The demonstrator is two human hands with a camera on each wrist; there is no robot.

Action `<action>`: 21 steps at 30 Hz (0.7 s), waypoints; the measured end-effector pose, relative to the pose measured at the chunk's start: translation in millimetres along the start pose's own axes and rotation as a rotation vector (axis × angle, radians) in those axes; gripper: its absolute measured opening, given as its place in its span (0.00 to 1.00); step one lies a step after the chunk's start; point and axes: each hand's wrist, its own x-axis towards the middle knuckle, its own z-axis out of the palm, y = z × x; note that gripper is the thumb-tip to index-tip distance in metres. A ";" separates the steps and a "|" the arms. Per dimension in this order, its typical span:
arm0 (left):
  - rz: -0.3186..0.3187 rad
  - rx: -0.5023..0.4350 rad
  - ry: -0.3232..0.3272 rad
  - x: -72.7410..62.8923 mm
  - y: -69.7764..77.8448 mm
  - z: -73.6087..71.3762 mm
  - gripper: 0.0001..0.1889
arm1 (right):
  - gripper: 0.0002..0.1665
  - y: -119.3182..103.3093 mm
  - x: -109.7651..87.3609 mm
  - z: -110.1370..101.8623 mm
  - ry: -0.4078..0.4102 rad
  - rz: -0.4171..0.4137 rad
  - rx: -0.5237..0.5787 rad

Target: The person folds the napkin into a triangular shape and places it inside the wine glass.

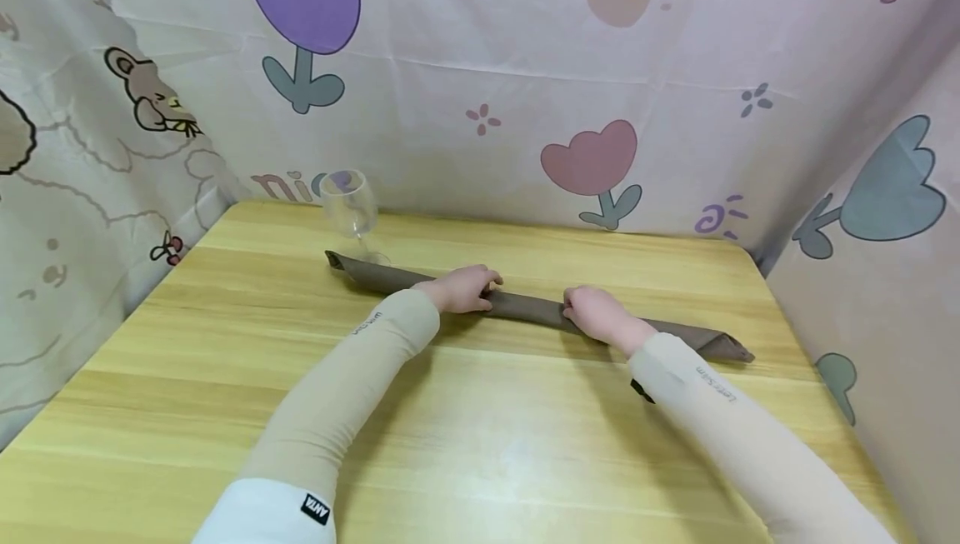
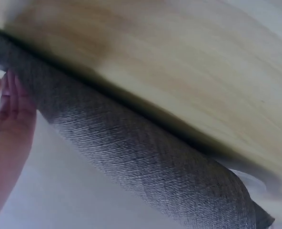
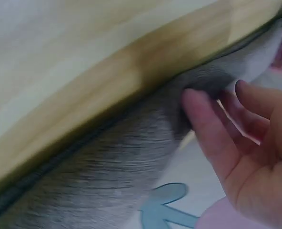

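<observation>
A rolled grey-brown cloth (image 1: 525,309) lies slantwise across the wooden table, with pointed folds at both ends. My left hand (image 1: 461,288) is on the roll left of its middle, thumb on the near side and fingers over the far side. In the left wrist view, the fingers (image 2: 15,102) meet the cloth's edge, partly hidden behind it. Right of the middle, my right hand (image 1: 596,312) pinches the roll with curled fingers. The right wrist view shows a fingertip (image 3: 194,98) pressed into the woven cloth (image 3: 112,167).
A clear stemmed glass (image 1: 351,207) stands at the back left, just behind the roll's left end. The wooden table (image 1: 487,436) backs onto a printed curtain (image 1: 450,52), which also hangs along both sides.
</observation>
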 end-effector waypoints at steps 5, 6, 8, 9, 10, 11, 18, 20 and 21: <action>-0.039 -0.022 -0.045 3.1 3.3 -3.8 0.20 | 0.20 9.1 8.1 -0.6 -0.039 0.079 0.076; -0.047 -0.028 -0.051 4.0 4.0 -5.0 0.19 | 0.22 10.5 8.7 -1.2 -0.058 0.083 0.092; -0.060 -0.037 -0.056 5.7 4.9 -5.8 0.18 | 0.23 13.4 9.4 -1.2 -0.094 0.081 0.124; -0.064 -0.036 -0.057 6.5 5.2 -6.1 0.18 | 0.23 14.9 9.5 -1.3 -0.106 0.072 0.137; -0.066 -0.031 -0.058 7.3 5.4 -6.3 0.17 | 0.21 16.5 9.7 -1.1 -0.112 0.058 0.153; -0.068 -0.026 -0.058 8.2 5.4 -6.5 0.17 | 0.20 18.1 9.6 -1.1 -0.118 0.046 0.166; -0.059 -0.011 -0.071 10.2 5.4 -8.0 0.10 | 0.10 27.4 8.2 -2.2 -0.119 -0.024 0.232; -0.049 -0.004 -0.071 10.3 5.4 -8.5 0.09 | 0.10 27.9 7.6 -2.9 -0.116 -0.035 0.235; -0.042 -0.002 -0.071 10.1 5.4 -8.8 0.08 | 0.10 27.9 7.4 -3.0 -0.113 -0.041 0.230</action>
